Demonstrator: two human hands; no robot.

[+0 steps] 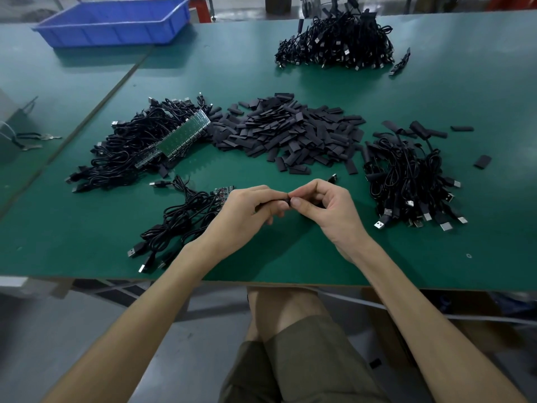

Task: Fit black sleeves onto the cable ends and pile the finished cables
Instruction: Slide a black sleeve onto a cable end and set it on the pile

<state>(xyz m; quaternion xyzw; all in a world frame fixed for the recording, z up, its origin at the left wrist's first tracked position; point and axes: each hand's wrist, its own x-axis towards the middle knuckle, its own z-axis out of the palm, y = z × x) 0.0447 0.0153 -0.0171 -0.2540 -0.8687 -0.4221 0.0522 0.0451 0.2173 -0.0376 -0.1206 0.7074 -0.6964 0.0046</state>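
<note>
Black sleeve is pinched between the thumb and forefinger of the right hand, which meets the left hand just inside the near edge of the green table, about midway along it. The left hand curls its fingers round a cable end, which is mostly hidden in the grip. Whether the sleeve is already partly on cannot be told. One fitting appears to be in hand and not yet finished.

Beside the left wrist lies a small bundle of cables with bare circuit boards, probably next in line. Beyond it, toward the left edge, a larger heap of unsleeved cables shows a row of green boards. At the table's middle spreads a plentiful stock of loose sleeves. Toward the right edge sits a pile of finished cables, with sleeves visible at its top, and another heap lies by the far edge. A good share seems done, with a great deal left.

A blue bin stands at the far left corner. No brand, label or writing is legible anywhere.
</note>
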